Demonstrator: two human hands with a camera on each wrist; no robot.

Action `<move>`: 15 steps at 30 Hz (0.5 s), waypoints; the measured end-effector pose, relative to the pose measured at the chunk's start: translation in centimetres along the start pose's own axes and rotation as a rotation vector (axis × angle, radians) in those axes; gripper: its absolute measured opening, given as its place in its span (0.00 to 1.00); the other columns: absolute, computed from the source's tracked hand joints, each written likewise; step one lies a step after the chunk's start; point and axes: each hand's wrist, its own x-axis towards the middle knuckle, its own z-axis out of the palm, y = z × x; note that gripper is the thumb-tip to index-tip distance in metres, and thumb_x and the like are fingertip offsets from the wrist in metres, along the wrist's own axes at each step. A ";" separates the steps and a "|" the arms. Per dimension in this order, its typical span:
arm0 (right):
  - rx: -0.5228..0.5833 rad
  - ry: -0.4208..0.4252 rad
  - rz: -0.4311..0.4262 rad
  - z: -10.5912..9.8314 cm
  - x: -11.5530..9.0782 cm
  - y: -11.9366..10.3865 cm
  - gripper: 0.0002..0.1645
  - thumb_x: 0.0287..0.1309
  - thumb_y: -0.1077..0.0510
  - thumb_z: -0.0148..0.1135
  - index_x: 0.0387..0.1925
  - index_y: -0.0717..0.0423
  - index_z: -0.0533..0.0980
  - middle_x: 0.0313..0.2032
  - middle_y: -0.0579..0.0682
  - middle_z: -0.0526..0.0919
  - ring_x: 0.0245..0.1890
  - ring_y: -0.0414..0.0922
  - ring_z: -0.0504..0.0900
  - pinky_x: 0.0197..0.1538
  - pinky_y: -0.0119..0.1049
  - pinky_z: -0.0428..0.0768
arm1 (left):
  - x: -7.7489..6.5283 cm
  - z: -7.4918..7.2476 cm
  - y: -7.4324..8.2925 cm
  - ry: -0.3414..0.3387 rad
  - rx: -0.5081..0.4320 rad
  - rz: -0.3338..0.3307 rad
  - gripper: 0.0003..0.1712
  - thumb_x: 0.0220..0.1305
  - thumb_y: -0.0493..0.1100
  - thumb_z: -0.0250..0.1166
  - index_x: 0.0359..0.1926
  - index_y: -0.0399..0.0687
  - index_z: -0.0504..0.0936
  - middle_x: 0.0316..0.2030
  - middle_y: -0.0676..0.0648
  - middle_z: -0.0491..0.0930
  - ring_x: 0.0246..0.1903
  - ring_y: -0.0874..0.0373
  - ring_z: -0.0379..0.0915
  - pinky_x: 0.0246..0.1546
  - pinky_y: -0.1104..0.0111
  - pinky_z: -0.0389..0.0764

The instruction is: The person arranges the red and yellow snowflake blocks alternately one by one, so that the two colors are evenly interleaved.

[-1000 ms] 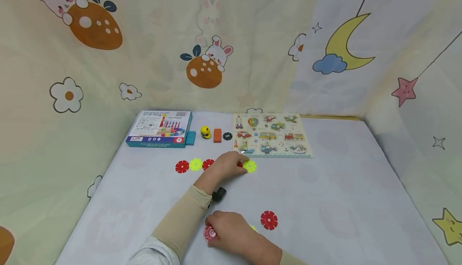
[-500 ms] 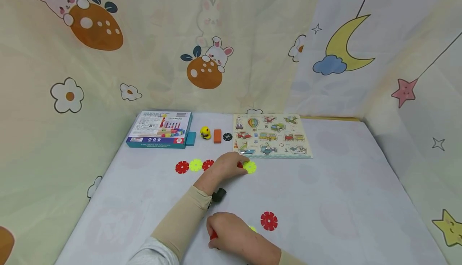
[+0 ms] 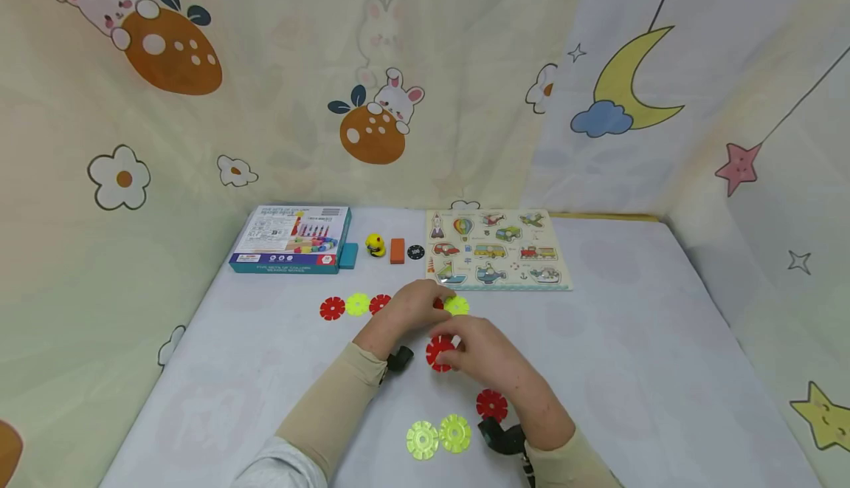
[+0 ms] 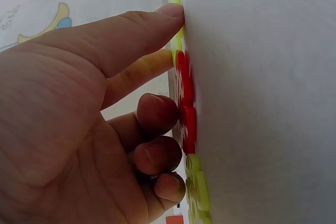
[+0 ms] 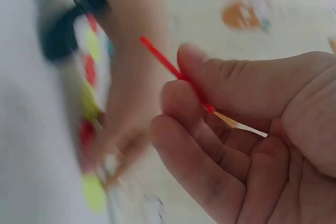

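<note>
A row of notched plastic discs, alternating red (image 3: 332, 308) and yellow (image 3: 357, 304), runs across the table; its middle is covered by my left hand (image 3: 410, 309). That hand's thumb and index finger hold the sides of the yellow disc (image 3: 458, 306) at the row's right end, and its other fingers curl above the row. Just in front, my right hand (image 3: 488, 355) pinches a red disc (image 5: 157, 56) between thumb and index finger, raised off the table and tilted in the right wrist view.
Nearer the front lie two yellow discs (image 3: 422, 440) and a red disc (image 3: 492, 404), close to the right wrist camera. Behind the row are a picture puzzle board (image 3: 498, 252), a black chip (image 3: 415, 252), an orange block (image 3: 397, 251), a yellow duck (image 3: 375, 245) and a box (image 3: 288, 241).
My right hand has picked up a red disc at the front and carried it forward and right, close to the left hand. Two yellow discs are uncovered. The left hand stays in place.
</note>
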 end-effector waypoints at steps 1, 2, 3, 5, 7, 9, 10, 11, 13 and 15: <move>0.020 0.028 0.026 -0.8 0.2 0.4 0.20 0.52 0.59 0.69 0.49 0.48 0.80 0.40 0.42 0.79 0.31 0.41 0.76 0.33 0.35 0.76 | 0.0 0.0 0.0 -0.001 0.001 0.003 0.27 0.55 0.56 0.68 0.57 0.62 0.79 0.44 0.59 0.79 0.41 0.62 0.69 0.44 0.66 0.73; 0.038 0.059 0.051 -1.5 0.4 0.9 0.22 0.52 0.60 0.69 0.51 0.48 0.79 0.41 0.43 0.78 0.30 0.42 0.77 0.32 0.36 0.76 | 0.0 0.1 -0.1 0.002 0.011 0.005 0.26 0.55 0.56 0.68 0.56 0.63 0.79 0.43 0.60 0.79 0.41 0.62 0.68 0.43 0.67 0.73; 0.055 0.087 0.079 -2.2 0.6 1.4 0.24 0.51 0.61 0.69 0.52 0.49 0.78 0.42 0.45 0.78 0.29 0.42 0.77 0.31 0.36 0.76 | 0.0 0.1 -0.1 0.006 0.026 0.012 0.26 0.55 0.56 0.68 0.56 0.63 0.79 0.41 0.60 0.78 0.40 0.62 0.68 0.42 0.67 0.72; 0.076 0.136 0.132 -3.1 1.2 2.6 0.27 0.50 0.62 0.70 0.54 0.50 0.77 0.43 0.47 0.77 0.30 0.43 0.77 0.31 0.36 0.77 | 0.0 0.3 -0.1 0.011 0.057 0.026 0.26 0.56 0.57 0.67 0.56 0.64 0.79 0.40 0.59 0.77 0.39 0.61 0.67 0.40 0.67 0.71; 0.072 0.167 0.179 -3.7 1.8 4.1 0.29 0.49 0.63 0.70 0.56 0.51 0.76 0.45 0.48 0.76 0.32 0.44 0.77 0.33 0.36 0.78 | 0.0 0.4 -0.1 0.015 0.076 0.037 0.26 0.55 0.58 0.67 0.57 0.64 0.78 0.42 0.58 0.78 0.40 0.61 0.67 0.42 0.66 0.71; 0.051 0.174 0.211 -3.9 2.3 5.4 0.30 0.50 0.63 0.69 0.58 0.52 0.75 0.48 0.50 0.75 0.35 0.45 0.77 0.35 0.36 0.78 | 0.0 0.5 0.0 0.022 0.096 0.040 0.28 0.56 0.59 0.67 0.58 0.62 0.77 0.46 0.57 0.77 0.41 0.60 0.67 0.44 0.64 0.71; 0.041 0.175 0.228 -4.0 2.6 5.9 0.30 0.51 0.63 0.69 0.58 0.52 0.74 0.49 0.50 0.75 0.37 0.46 0.76 0.37 0.36 0.79 | 0.0 0.5 0.1 0.023 0.099 0.037 0.29 0.56 0.59 0.67 0.59 0.62 0.77 0.47 0.56 0.77 0.42 0.60 0.66 0.45 0.64 0.71; 0.028 0.175 0.238 -3.9 2.8 6.5 0.30 0.51 0.63 0.68 0.59 0.53 0.74 0.50 0.51 0.75 0.38 0.47 0.76 0.38 0.37 0.79 | -0.1 0.5 0.1 0.027 0.103 0.036 0.29 0.56 0.58 0.67 0.59 0.61 0.77 0.48 0.56 0.77 0.43 0.60 0.66 0.46 0.63 0.71; 0.005 0.181 0.268 -3.7 3.3 7.5 0.31 0.52 0.63 0.67 0.60 0.54 0.73 0.51 0.53 0.74 0.41 0.49 0.75 0.41 0.39 0.78 | -0.1 0.5 0.1 0.034 0.108 0.029 0.28 0.56 0.58 0.67 0.59 0.62 0.77 0.49 0.55 0.77 0.43 0.59 0.66 0.46 0.63 0.71; -0.020 0.194 0.307 -3.4 3.6 8.3 0.32 0.53 0.63 0.67 0.61 0.54 0.72 0.50 0.54 0.74 0.43 0.50 0.74 0.43 0.41 0.78 | -0.2 0.5 0.2 0.038 0.111 0.027 0.28 0.56 0.58 0.66 0.59 0.62 0.77 0.49 0.55 0.76 0.43 0.59 0.66 0.45 0.64 0.71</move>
